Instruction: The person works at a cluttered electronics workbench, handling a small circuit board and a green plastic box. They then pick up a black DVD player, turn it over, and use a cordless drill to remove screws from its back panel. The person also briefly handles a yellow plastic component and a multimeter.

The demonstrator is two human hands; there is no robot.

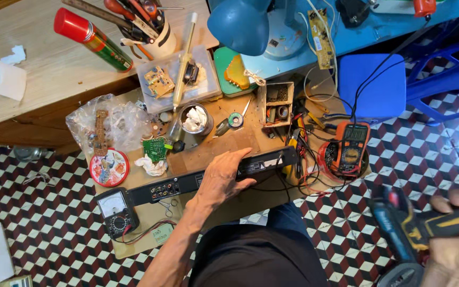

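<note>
— How far along are you?

— Judging by how things lie, barely begun. The long black metal player box [213, 178] lies flat across the low wooden table [251, 138], rear sockets facing me, casing shut. My left hand [221, 178] rests on its top, fingers spread and pressing down.

— And your right?

— My right hand [455, 239], near right over the tiled floor, has its fingers clamped on the yellow-and-black power screwdriver [426, 223], well apart from the box.

— Its looks?

— Slim, dark, whole.

Electronics repair workshop: multimeters [349, 149], circuit boards [155, 148], tool cup [155, 37], cluttered bench [229, 141].
</note>
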